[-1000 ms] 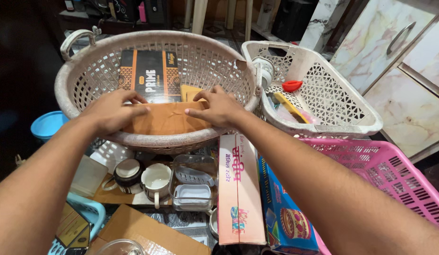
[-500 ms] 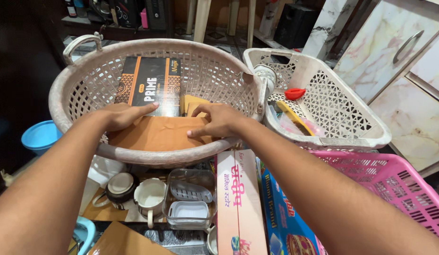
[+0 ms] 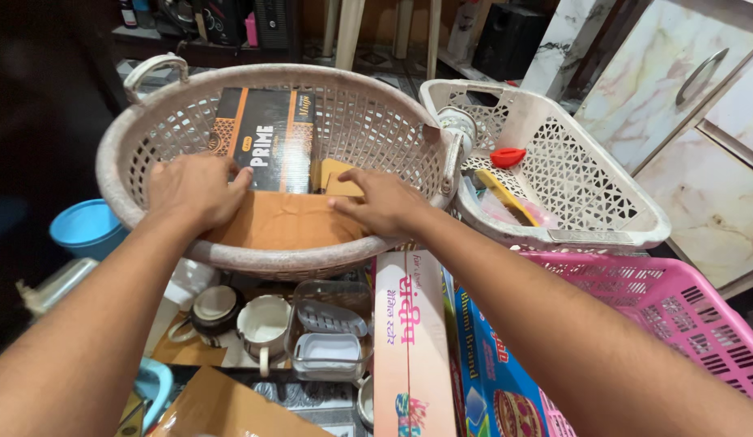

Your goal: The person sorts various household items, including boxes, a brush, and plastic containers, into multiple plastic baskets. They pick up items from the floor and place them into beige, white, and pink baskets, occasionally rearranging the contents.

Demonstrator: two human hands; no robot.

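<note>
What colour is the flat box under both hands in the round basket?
Plain orange-brown box, shown best in the head view.

**Both hands flat in the round basket**

My left hand (image 3: 194, 190) and right hand (image 3: 376, 202) press down on a brown flat packet (image 3: 287, 220) lying at the near rim of the round beige basket (image 3: 117, 174). My left fingers (image 3: 240, 180) touch the black-and-orange box (image 3: 267, 139) behind it. A white basket (image 3: 587, 194) stands just beside, at the right; a pink crate (image 3: 684, 299) is nearer me.
</note>
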